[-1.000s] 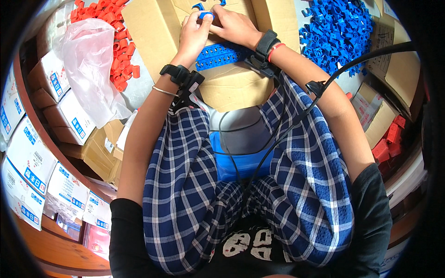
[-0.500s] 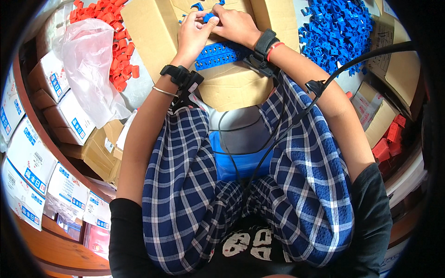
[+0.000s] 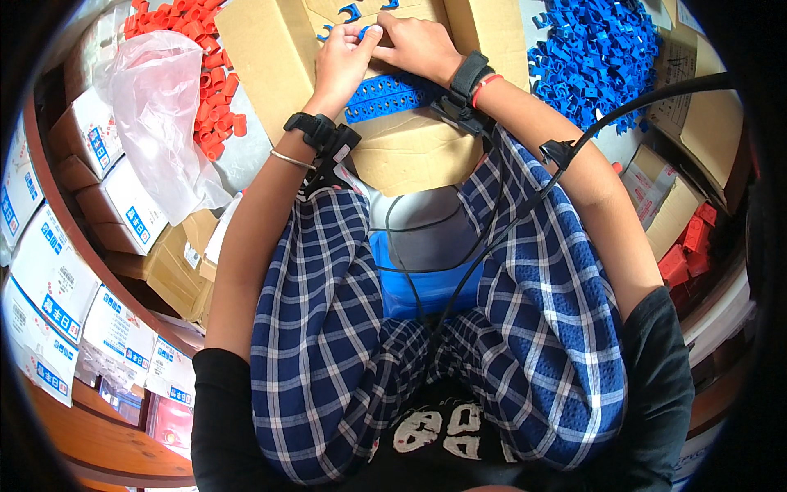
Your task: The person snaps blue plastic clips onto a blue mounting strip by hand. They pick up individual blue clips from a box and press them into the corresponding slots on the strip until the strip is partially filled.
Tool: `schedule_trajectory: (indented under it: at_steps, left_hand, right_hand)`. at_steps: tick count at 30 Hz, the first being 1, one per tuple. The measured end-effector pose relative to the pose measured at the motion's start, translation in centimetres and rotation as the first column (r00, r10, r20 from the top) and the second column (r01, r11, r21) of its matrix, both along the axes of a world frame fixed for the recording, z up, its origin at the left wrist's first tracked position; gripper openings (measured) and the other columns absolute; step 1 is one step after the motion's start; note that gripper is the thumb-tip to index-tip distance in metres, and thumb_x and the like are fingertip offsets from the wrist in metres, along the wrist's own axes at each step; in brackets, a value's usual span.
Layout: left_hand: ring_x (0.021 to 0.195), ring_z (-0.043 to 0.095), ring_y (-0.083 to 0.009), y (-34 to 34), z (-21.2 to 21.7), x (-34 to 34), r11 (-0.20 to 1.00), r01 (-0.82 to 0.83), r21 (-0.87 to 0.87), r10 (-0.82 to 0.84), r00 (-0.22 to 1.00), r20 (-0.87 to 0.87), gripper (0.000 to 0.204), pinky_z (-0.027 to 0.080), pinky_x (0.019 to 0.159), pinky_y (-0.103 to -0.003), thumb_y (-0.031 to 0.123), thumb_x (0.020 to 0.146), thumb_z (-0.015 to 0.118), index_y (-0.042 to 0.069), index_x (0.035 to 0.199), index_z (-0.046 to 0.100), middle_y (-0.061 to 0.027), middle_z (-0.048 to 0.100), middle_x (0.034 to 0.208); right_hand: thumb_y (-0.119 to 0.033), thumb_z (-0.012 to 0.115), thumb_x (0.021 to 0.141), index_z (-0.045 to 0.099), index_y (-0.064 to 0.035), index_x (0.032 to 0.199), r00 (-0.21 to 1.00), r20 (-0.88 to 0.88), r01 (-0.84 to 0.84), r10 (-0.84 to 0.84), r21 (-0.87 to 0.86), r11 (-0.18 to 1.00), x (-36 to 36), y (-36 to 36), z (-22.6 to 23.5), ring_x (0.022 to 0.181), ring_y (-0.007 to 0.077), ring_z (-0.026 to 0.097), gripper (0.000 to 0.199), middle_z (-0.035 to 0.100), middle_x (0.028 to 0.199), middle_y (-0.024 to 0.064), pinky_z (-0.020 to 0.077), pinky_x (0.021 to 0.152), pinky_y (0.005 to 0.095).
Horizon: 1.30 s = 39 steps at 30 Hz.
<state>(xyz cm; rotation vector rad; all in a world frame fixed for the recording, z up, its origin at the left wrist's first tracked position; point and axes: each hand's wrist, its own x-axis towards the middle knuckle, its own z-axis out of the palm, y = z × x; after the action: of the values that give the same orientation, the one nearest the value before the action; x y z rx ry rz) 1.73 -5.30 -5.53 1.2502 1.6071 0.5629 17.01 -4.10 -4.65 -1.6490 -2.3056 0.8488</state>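
Over the open cardboard box (image 3: 402, 152), my left hand (image 3: 343, 70) pinches a small blue plastic piece (image 3: 364, 33), most of which the fingers cover. My right hand (image 3: 416, 51) is right beside it, fingers curled in toward the left thumb; what they hold, if anything, is hidden. Just below both hands, rows of blue plastic pieces (image 3: 385, 98) lie lined up side by side in the box. Loose blue C-shaped clips (image 3: 350, 12) lie beyond my fingers on the cardboard.
A heap of blue clips (image 3: 594, 57) lies to the right, and a pile of red tube-shaped pieces (image 3: 215, 107) to the left beside a clear plastic bag (image 3: 160, 123). White cartons (image 3: 61, 271) line the left side. A black cable (image 3: 623, 107) crosses over my right arm.
The blue piece has shifted slightly left and is more covered by my left fingers. My hands have moved a little, uncovering more of the loose clips behind them.
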Motion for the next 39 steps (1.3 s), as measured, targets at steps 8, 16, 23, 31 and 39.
schedule_trajectory:
  at_steps: [8, 16, 23, 31, 39]
  left_hand:
    - [0.078, 0.051, -0.0075, -0.1, -0.4, 0.2, 0.995, 0.016, -0.097, -0.014, 1.000, 0.018, 0.036, 0.044, 0.072, -0.022, 0.036, 0.089, 0.063, 0.002, 0.098, 0.055, -0.0011, 0.057, 0.085]
    - [0.079, 0.051, -0.0073, -0.1, -0.8, -0.1, 0.997, 0.076, -0.022, -0.075, 0.995, 0.062, 0.038, 0.043, 0.072, -0.021, 0.035, 0.088, 0.065, 0.002, 0.102, 0.051, -0.0006, 0.056, 0.087]
    - [0.079, 0.059, -0.0143, 0.0, -1.0, -0.2, 0.998, 0.065, 0.029, -0.066, 0.995, 0.068, 0.045, 0.048, 0.071, -0.028, 0.039, 0.084, 0.068, 0.000, 0.103, 0.054, -0.0074, 0.062, 0.087]
    - [0.095, 0.060, -0.0304, -0.1, -1.2, -0.4, 0.993, 0.106, 0.044, -0.106, 0.994, 0.002, 0.051, 0.046, 0.083, -0.039, 0.046, 0.092, 0.051, -0.002, 0.106, 0.055, -0.0193, 0.061, 0.102]
    - [0.104, 0.057, -0.0361, -0.1, -0.3, 0.3, 0.990, 0.133, -0.040, -0.134, 0.991, -0.026, 0.053, 0.043, 0.090, -0.041, 0.046, 0.095, 0.043, -0.004, 0.109, 0.053, -0.0238, 0.059, 0.108]
  right_hand:
    - [-0.042, 0.054, 0.085, 0.063, -0.0040, 0.087, 0.995, 0.085, -0.054, 0.056, -0.032, 0.998, 0.3, -0.2, -0.7, 0.070, 0.0335, 0.067, 0.039, 0.066, 0.075, 0.0180, 0.0539, 0.064, 0.0439]
    - [-0.036, 0.056, 0.085, 0.060, -0.0070, 0.093, 0.999, -0.012, -0.050, 0.050, 0.004, 0.999, 0.2, 0.0, -1.0, 0.071, 0.0352, 0.065, 0.030, 0.065, 0.074, 0.0170, 0.0524, 0.063, 0.0453]
    - [-0.038, 0.057, 0.084, 0.056, -0.0056, 0.098, 0.999, -0.037, -0.017, 0.016, -0.010, 1.000, 0.3, -0.2, -0.2, 0.075, 0.0354, 0.066, 0.035, 0.067, 0.080, 0.0180, 0.0532, 0.067, 0.0448]
    - [-0.044, 0.057, 0.084, 0.056, -0.0074, 0.100, 0.999, -0.041, -0.014, 0.013, -0.019, 1.000, -0.1, 0.0, -0.2, 0.076, 0.0357, 0.066, 0.040, 0.067, 0.081, 0.0177, 0.0529, 0.067, 0.0455]
    - [-0.045, 0.054, 0.085, 0.059, -0.0055, 0.093, 0.998, -0.061, -0.017, 0.018, 0.014, 1.000, 0.4, -0.2, -0.9, 0.072, 0.0354, 0.066, 0.040, 0.067, 0.077, 0.0178, 0.0531, 0.065, 0.0456]
